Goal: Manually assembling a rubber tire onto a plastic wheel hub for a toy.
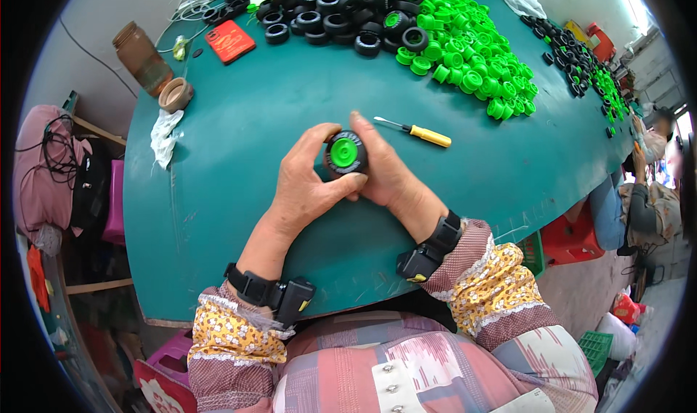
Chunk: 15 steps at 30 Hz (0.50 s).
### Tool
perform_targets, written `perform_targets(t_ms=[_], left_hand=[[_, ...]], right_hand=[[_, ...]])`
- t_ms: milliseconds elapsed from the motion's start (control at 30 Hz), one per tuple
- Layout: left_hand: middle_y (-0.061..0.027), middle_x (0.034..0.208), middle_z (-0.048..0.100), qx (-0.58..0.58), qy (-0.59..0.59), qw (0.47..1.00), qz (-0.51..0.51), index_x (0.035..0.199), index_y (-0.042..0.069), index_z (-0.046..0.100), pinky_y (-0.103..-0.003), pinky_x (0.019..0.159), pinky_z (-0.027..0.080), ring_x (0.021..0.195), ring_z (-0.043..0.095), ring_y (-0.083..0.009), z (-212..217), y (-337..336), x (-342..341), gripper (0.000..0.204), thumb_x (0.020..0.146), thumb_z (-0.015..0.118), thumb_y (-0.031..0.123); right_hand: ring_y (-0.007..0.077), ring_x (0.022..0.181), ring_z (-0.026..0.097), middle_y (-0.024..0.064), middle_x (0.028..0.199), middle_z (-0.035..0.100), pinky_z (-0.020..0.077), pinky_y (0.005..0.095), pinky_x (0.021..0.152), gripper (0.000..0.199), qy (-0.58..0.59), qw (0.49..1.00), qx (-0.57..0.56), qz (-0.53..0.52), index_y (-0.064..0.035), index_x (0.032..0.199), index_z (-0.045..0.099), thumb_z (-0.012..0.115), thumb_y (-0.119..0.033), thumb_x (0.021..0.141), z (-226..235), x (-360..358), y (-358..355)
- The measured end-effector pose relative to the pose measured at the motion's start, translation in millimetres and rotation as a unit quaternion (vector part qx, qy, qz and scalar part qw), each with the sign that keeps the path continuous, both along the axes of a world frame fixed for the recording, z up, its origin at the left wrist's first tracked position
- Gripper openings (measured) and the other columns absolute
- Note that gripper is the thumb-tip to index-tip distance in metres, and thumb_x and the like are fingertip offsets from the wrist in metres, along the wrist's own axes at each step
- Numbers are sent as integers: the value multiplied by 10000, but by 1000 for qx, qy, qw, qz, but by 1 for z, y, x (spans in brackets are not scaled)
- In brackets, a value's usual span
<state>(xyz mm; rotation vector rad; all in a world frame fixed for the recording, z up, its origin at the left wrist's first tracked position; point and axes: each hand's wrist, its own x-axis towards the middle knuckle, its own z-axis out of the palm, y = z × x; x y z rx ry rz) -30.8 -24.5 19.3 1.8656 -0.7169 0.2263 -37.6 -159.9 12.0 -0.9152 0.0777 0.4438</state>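
Observation:
Over the middle of the green table (218, 217), a small black toy tyre with a bright green wheel hub (344, 152) set in it is held between both hands, its green face turned up toward me. My left hand (305, 173) grips it, the thumb along the near edge and the fingers round the far left side. Pressed against its right side is my right hand (385, 167), whose fingers are partly hidden behind the tyre. A flat screwdriver with a yellow handle (430, 135) lies on the table just right of my right hand, touched by neither hand.
Black tyres (328, 5) are heaped at the far side, beside a pile of green hubs (472, 50). Far left are a red phone (230, 42), a brown jar (142, 58), its lid (176, 95) and crumpled tissue (165, 138). Another person (646, 202) sits at far right.

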Motion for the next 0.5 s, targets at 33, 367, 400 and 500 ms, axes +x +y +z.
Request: perform_targets(t_ms=[33, 367, 400, 500], left_hand=[[-126, 988, 548, 13, -1, 1000, 14, 1009, 12, 533, -328, 799, 435, 915, 547, -249, 1, -2, 0, 498, 559, 712, 131], [-144, 996, 497, 77, -57, 995, 39, 996, 0, 515, -362, 789, 420, 926, 498, -286, 4, 2, -3, 522, 535, 730, 118], [-145, 1016, 493, 79, -52, 995, 37, 1017, 2, 504, -363, 809, 414, 940, 496, -288, 4, -3, -2, 542, 534, 728, 103], [-136, 1059, 490, 81, -2, 996, 25, 1087, 8, 468, -351, 856, 397, 984, 489, -284, 0, -11, 1, 616, 532, 725, 81]], right_hand=[[131, 421, 449, 40, 659, 517, 335, 246, 321, 514, 18, 999, -10, -34, -78, 877, 516, 365, -568, 832, -1, 1, 3], [103, 368, 408, 9, 556, 461, 278, 216, 285, 412, 35, 999, -3, 4, -95, 740, 495, 350, -457, 872, -3, 2, 7], [99, 362, 400, 5, 549, 456, 270, 213, 283, 405, 29, 1000, -5, 1, -98, 734, 491, 354, -454, 871, -3, 1, 2], [77, 525, 461, 2, 683, 493, 374, 204, 415, 370, 9, 999, 43, -4, -94, 857, 498, 363, -437, 878, -19, 5, -2]])
